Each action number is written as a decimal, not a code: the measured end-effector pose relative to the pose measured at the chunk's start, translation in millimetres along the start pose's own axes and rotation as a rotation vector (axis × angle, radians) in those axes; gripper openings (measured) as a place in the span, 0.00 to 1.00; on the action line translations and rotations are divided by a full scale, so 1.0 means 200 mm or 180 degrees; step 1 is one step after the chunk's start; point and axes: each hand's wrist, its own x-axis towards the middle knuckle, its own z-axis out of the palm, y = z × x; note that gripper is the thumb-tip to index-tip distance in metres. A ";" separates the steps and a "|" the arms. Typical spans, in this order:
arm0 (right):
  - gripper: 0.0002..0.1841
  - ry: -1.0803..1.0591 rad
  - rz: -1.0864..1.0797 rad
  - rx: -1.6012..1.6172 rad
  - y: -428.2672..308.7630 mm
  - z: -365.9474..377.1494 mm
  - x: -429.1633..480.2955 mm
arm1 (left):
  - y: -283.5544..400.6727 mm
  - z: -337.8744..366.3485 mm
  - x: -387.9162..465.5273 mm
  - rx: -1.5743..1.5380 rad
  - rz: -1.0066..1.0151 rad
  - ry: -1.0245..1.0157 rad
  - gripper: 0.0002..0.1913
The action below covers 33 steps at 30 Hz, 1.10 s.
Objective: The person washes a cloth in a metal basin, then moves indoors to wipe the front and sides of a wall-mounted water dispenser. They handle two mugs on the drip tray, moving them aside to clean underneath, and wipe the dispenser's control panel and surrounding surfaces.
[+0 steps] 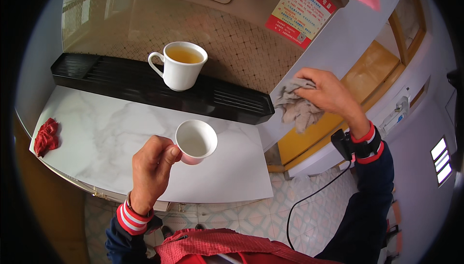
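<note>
Pinched by its handle, a small white cup (197, 141) hangs over the marble-patterned counter in my left hand (154, 168). Its mouth faces me, and no contents show inside. My right hand (328, 92) grips a crumpled grey-beige cloth (300, 106), held out past the right end of the black drip tray. On that tray (159, 99) stands a white mug (181, 73) of yellowish-brown liquid, upright, its handle towards the left.
A crumpled red cloth (46, 138) lies at the left edge of the marble-patterned countertop (108, 130). Behind the tray rises a brown patterned panel (239, 46) with a printed sheet (302, 12). A black cable (308, 197) hangs from my right wrist over the tiled floor (250, 220).
</note>
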 end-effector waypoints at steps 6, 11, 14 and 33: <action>0.10 0.0135 0.0021 0.0132 0.00 0.15 -0.03 | -0.20 0.01 -0.05 -0.0064 -0.0227 -0.0127 0.04; 0.11 0.0645 0.0232 0.0792 0.02 0.14 -0.20 | -0.40 -0.01 -0.11 0.0136 -0.0551 -0.0197 0.05; 0.12 0.0688 0.0369 0.1117 0.02 0.17 -0.36 | -0.48 -0.04 -0.13 0.0309 -0.0931 -0.0254 0.06; 0.12 -0.0036 0.0473 0.3771 0.01 0.74 -0.65 | -0.56 -0.10 -0.12 0.1210 -0.1035 0.0014 0.11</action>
